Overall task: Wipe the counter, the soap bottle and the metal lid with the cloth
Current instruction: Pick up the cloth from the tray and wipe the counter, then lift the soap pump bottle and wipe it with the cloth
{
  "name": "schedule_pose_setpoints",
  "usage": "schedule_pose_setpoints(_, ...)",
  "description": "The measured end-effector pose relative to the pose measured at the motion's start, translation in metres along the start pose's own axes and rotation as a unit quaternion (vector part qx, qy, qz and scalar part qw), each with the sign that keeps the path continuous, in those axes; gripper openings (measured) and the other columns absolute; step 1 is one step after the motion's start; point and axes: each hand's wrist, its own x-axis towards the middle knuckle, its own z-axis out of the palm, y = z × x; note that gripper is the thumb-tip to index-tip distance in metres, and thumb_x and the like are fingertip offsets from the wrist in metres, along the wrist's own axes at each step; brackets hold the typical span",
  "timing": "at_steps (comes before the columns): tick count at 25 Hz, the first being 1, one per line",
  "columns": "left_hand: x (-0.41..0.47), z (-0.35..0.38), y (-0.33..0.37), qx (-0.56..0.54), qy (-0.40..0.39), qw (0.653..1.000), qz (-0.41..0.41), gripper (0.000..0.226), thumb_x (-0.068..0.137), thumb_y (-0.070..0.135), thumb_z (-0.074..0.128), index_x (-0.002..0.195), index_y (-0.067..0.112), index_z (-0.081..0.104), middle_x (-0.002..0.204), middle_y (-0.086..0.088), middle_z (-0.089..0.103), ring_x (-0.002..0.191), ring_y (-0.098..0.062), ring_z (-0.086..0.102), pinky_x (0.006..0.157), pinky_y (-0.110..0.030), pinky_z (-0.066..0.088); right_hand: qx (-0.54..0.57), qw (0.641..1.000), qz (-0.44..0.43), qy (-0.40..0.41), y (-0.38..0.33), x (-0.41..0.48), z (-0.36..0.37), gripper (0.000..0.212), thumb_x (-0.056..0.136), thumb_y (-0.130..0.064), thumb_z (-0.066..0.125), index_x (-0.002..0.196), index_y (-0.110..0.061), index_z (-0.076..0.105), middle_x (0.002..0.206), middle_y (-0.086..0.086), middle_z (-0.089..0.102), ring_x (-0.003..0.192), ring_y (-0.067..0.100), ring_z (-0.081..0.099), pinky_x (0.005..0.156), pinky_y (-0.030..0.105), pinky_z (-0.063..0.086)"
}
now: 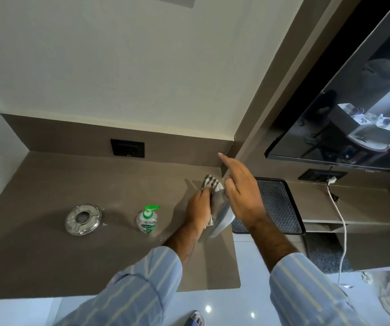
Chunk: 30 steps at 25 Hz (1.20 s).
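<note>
A brown counter runs along the wall. My left hand is shut on a grey-and-white checked cloth and presses it against a shiny metal lid. The lid is held on edge above the counter's right end. My right hand grips the lid's upper rim, with the index finger stretched out straight. A clear soap bottle with a green pump stands upright on the counter, left of my hands. Further left, a round metal disc lies flat.
A black tray with a patterned mat sits on the lower shelf to the right. A white cable hangs from a wall socket. A dark screen is mounted above. Another black socket is in the backsplash.
</note>
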Motion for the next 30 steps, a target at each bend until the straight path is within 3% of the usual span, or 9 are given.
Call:
schedule_pose_setpoints(4,-0.017,-0.001,-0.009,-0.124,0.021,0.991,0.049,0.028,0.099,0.049,0.052,0.100,0.042,0.079,0.100,0.015,0.082,0.100,-0.001,0.074,0.091,-0.026,0.056,-0.003,1.000,-0.019,-0.004,-0.004,0.005,0.002,0.060,0.093,-0.015,0.037,0.150,-0.028,0.051,0.145,-0.002,0.055,0.134,0.008,0.048,0.113,0.024,0.038)
schedule_pose_setpoints(7,-0.023,-0.003,-0.005,-0.079,0.049,0.995,0.040,0.036,0.105,0.041,0.049,0.115,0.017,0.074,0.113,-0.006,0.078,0.109,-0.021,0.072,0.101,-0.042,0.055,-0.028,0.999,-0.022,-0.006,0.002,-0.002,-0.002,0.055,0.093,-0.021,0.033,0.138,-0.028,0.063,0.140,-0.005,0.057,0.127,0.003,0.049,0.107,0.020,0.041)
schedule_pose_setpoints(11,-0.026,-0.024,0.037,-0.117,0.064,0.991,0.020,0.030,0.104,0.039,0.051,0.095,0.021,0.074,0.100,-0.003,0.077,0.101,-0.026,0.071,0.085,-0.034,0.056,-0.050,0.998,-0.014,-0.020,-0.004,0.003,-0.002,0.038,0.095,-0.020,0.043,0.115,-0.019,0.075,0.132,-0.004,0.060,0.117,0.001,0.052,0.105,0.030,0.047)
schedule_pose_setpoints(14,-0.030,-0.057,0.077,-0.176,0.053,0.983,0.031,0.042,0.098,0.051,0.053,0.112,0.019,0.077,0.106,-0.004,0.080,0.099,-0.024,0.075,0.084,-0.037,0.059,-0.119,0.992,-0.014,-0.027,-0.010,-0.001,-0.011,0.035,0.099,-0.026,0.053,0.129,-0.017,0.068,0.144,0.005,0.054,0.140,0.021,0.047,0.117,0.041,0.040)
schedule_pose_setpoints(17,-0.027,-0.107,0.101,-0.194,0.059,0.975,0.090,0.043,0.090,0.060,0.054,0.106,0.028,0.078,0.105,0.002,0.082,0.090,-0.016,0.078,0.071,-0.026,0.056,-0.209,0.959,-0.176,0.080,-0.031,-0.007,-0.017,0.054,0.099,-0.047,0.053,0.144,-0.018,0.053,0.159,0.011,0.040,0.155,0.027,0.025,0.127,0.045,0.021)
schedule_pose_setpoints(19,-0.022,-0.144,0.097,-0.146,0.093,0.980,0.102,0.051,0.088,0.066,0.049,0.110,0.030,0.077,0.105,0.002,0.081,0.088,-0.019,0.077,0.071,-0.027,0.057,-0.137,0.960,-0.228,0.088,-0.044,-0.016,0.010,0.040,0.101,-0.049,0.050,0.128,-0.020,0.058,0.139,0.007,0.056,0.139,0.020,0.048,0.118,0.038,0.038)
schedule_pose_setpoints(22,-0.014,-0.190,0.065,0.035,0.185,0.979,0.078,0.058,0.090,0.073,0.040,0.102,0.025,0.072,0.095,0.001,0.075,0.083,-0.020,0.069,0.077,-0.037,0.056,0.028,0.998,-0.008,-0.052,-0.050,-0.043,0.082,0.016,0.096,-0.040,0.062,0.097,-0.025,0.058,0.091,0.000,0.068,0.083,0.018,0.066,0.077,0.040,0.058)
schedule_pose_setpoints(26,-0.005,-0.197,0.016,0.196,0.181,0.948,0.171,0.049,0.094,0.062,0.041,0.070,0.023,0.059,0.071,0.009,0.064,0.064,-0.005,0.058,0.058,-0.029,0.040,0.090,0.968,0.118,-0.202,-0.023,-0.048,0.172,0.052,0.074,-0.023,0.089,0.121,-0.013,0.067,0.122,0.007,0.069,0.113,0.023,0.064,0.098,0.029,0.047)
schedule_pose_setpoints(30,-0.002,-0.185,-0.024,0.416,0.056,0.842,0.338,0.049,0.100,0.048,0.039,0.132,0.020,0.065,0.130,-0.007,0.070,0.114,-0.021,0.065,0.097,-0.040,0.054,0.154,0.954,0.143,-0.213,-0.020,-0.040,0.218,0.027,0.066,-0.025,0.079,0.089,-0.031,0.065,0.088,-0.013,0.069,0.089,0.013,0.064,0.067,0.010,0.046)
